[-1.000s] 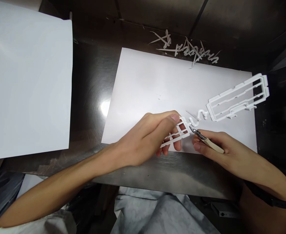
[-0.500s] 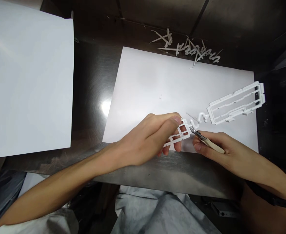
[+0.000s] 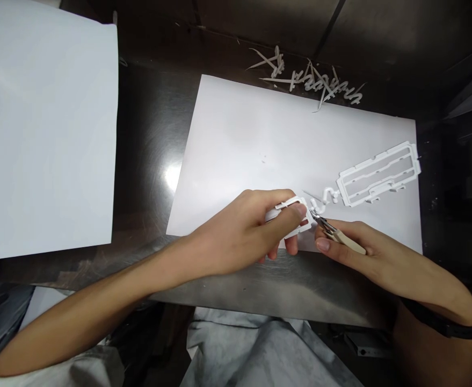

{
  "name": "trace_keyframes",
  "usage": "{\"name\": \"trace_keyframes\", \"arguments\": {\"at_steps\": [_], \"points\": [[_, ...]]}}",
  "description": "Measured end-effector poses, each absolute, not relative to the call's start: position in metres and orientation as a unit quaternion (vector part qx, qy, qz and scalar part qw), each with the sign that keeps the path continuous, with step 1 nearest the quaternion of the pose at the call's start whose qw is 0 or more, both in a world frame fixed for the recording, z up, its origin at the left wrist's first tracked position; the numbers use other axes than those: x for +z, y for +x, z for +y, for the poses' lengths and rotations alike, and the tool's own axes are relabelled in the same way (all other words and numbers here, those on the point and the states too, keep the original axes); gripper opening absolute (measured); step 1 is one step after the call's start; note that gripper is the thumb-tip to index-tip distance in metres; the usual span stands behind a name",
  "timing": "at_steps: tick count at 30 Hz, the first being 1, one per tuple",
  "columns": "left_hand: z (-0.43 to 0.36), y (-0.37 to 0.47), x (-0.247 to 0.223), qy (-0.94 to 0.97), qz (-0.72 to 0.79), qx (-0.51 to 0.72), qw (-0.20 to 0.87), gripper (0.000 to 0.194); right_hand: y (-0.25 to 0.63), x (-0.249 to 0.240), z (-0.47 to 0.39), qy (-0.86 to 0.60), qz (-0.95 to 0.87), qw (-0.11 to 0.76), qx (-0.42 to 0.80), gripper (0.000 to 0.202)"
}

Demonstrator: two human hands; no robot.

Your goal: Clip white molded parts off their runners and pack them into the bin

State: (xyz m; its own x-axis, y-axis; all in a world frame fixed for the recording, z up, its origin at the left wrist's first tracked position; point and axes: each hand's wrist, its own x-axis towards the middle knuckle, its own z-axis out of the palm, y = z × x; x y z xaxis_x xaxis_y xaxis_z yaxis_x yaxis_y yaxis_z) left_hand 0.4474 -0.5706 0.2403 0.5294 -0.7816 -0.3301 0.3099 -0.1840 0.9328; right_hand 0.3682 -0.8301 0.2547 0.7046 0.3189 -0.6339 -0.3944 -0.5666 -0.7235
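Observation:
My left hand (image 3: 255, 228) is closed on a white plastic frame (image 3: 300, 231), its thumb pressed on the top; fingers hide much of it. My right hand (image 3: 352, 242) grips a pair of nippers (image 3: 340, 236) with beige handles. Their metal jaws are at the right end of that frame, beside a wavy white sprue (image 3: 324, 199). The sprue leads to a second white plastic frame (image 3: 375, 196), a long rectangle with bars inside, to the right over the paper. Whether the sprue still touches the held frame, I cannot tell.
Beneath my hands a white paper sheet (image 3: 227, 140) covers part of the metal table (image 3: 147, 140). Several cut sprue pieces (image 3: 320, 83) lie behind it. Another large white sheet (image 3: 46, 134) is at the left. The table's front edge runs close to my body.
The second frame has dropped lower and shifted slightly left with the sprue. In my left hand the held frame has tilted, and the thumb has moved further over its end.

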Motion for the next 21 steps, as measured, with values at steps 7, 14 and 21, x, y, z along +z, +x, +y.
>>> {"name": "trace_keyframes", "arguments": {"at_steps": [7, 14, 21], "points": [[-0.572, 0.446, 0.239, 0.629, -0.189, -0.437, 0.614, 0.030, 0.369, 0.255, -0.831, -0.802, 0.016, 0.450, 0.391, 0.035], [-0.572, 0.449, 0.240, 0.650, -0.198, -0.430, 0.595, 0.030, 0.365, 0.248, -0.827, -0.831, 0.026, 0.434, 0.346, 0.045], [-0.570, 0.449, 0.243, 0.680, -0.245, -0.394, 0.568, 0.035, 0.362, 0.240, -0.826, -0.854, 0.001, 0.432, 0.291, 0.032]]}}
